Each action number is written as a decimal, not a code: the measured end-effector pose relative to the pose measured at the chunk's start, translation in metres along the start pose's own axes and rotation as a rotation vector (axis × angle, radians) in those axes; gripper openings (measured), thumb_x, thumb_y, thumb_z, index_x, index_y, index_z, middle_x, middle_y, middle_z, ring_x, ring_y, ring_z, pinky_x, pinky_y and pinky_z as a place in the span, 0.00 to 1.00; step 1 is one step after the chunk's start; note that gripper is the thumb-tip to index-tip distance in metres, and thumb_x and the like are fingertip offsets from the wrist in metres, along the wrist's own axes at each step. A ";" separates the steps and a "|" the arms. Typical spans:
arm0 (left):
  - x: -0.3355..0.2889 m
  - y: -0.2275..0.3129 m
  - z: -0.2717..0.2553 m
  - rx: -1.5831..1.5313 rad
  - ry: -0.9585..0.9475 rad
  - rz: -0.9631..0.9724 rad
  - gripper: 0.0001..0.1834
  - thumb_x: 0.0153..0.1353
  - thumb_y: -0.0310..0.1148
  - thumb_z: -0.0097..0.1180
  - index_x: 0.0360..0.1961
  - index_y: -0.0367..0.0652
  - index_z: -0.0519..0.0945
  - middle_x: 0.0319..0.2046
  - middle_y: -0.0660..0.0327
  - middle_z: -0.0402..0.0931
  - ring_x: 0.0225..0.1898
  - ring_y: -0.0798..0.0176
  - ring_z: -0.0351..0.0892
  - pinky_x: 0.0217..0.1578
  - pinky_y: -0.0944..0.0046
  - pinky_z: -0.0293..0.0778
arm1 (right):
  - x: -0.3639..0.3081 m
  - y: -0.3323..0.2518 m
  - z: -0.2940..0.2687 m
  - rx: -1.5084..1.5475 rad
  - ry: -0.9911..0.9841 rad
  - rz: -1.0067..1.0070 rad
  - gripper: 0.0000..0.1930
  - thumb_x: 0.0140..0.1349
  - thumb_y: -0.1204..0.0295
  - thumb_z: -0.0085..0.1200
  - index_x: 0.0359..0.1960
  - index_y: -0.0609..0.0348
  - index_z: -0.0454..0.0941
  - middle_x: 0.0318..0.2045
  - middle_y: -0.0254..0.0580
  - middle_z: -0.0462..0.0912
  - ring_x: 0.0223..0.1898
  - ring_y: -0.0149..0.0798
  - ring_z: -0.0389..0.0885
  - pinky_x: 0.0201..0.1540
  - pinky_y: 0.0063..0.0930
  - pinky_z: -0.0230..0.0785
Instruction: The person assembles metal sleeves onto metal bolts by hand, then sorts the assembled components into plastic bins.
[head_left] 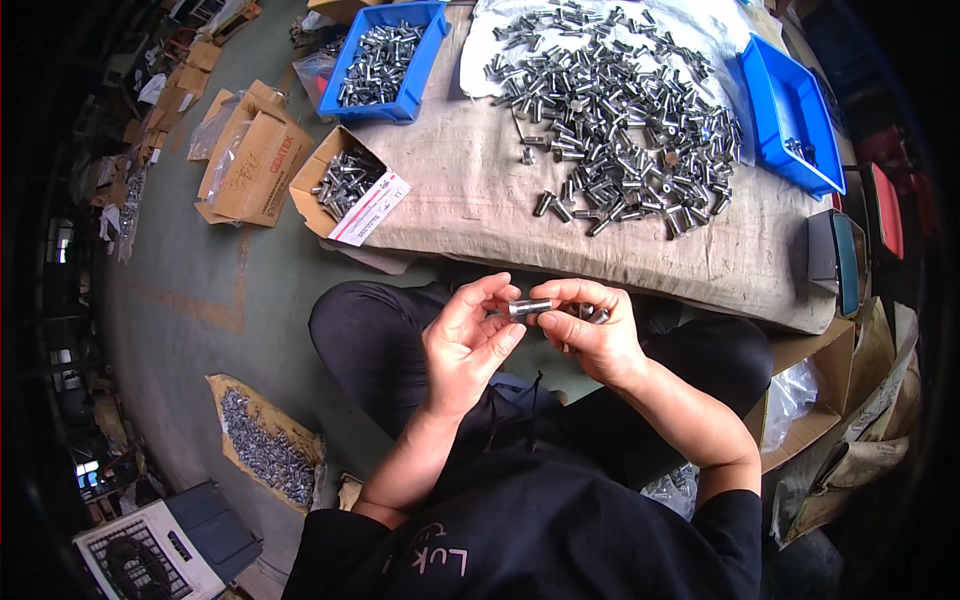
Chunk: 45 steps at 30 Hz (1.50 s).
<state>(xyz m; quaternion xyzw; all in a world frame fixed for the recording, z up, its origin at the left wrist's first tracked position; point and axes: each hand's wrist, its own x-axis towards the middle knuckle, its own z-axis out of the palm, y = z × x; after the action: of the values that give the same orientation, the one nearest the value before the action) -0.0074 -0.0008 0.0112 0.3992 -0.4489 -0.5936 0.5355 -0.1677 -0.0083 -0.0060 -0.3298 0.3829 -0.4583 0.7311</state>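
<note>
In front of my lap a shiny cylindrical metal pin [530, 308] with a wider left end lies level between my hands. My right hand [600, 335] pinches its right part between thumb and fingers. More metal pins [598, 315] are tucked in the same hand's curled fingers. At the wider end, the fingers and thumb of my left hand [465, 340] close around it. A large heap of similar metal pins [640, 130] covers a white cloth [478, 60] on the table beyond my hands.
A beige cover drapes the table [450, 200]. Blue bins [415, 95] with metal parts stand at its far left and right [775, 100]. An opened carton [310, 190] of parts sits by the left corner. Another carton [265, 170] and a sheet of small parts [265, 445] lie leftward.
</note>
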 end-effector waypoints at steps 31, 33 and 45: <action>0.020 -0.239 -0.032 1.059 -0.104 -0.567 0.22 0.50 0.40 0.54 0.47 0.45 0.71 0.38 0.48 0.75 0.40 0.50 0.75 0.38 0.56 0.70 | 0.028 0.075 -0.082 0.317 0.320 0.662 0.05 0.57 0.72 0.48 0.34 0.57 0.73 0.23 0.36 0.77 0.20 0.28 0.72 0.15 0.18 0.60; -0.008 -0.326 -0.090 0.726 0.046 -0.633 0.19 0.51 0.38 0.52 0.45 0.45 0.72 0.34 0.47 0.75 0.37 0.49 0.76 0.36 0.55 0.70 | 0.061 0.112 -0.064 0.367 0.274 0.736 0.04 0.56 0.73 0.48 0.32 0.57 0.73 0.23 0.36 0.76 0.20 0.30 0.72 0.16 0.20 0.62; -0.013 -0.251 -0.031 0.956 -0.020 -0.227 0.14 0.51 0.27 0.47 0.41 0.49 0.75 0.25 0.48 0.75 0.28 0.47 0.76 0.31 0.53 0.71 | 0.059 0.213 -0.119 0.301 0.995 0.732 0.11 0.49 0.78 0.50 0.37 0.61 0.73 0.30 0.46 0.77 0.29 0.42 0.78 0.29 0.41 0.72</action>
<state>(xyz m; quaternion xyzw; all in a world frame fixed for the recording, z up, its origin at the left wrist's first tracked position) -0.0458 0.0146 -0.2382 0.6411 -0.6297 -0.3797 0.2199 -0.1639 -0.0008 -0.2571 0.1814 0.6961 -0.3259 0.6135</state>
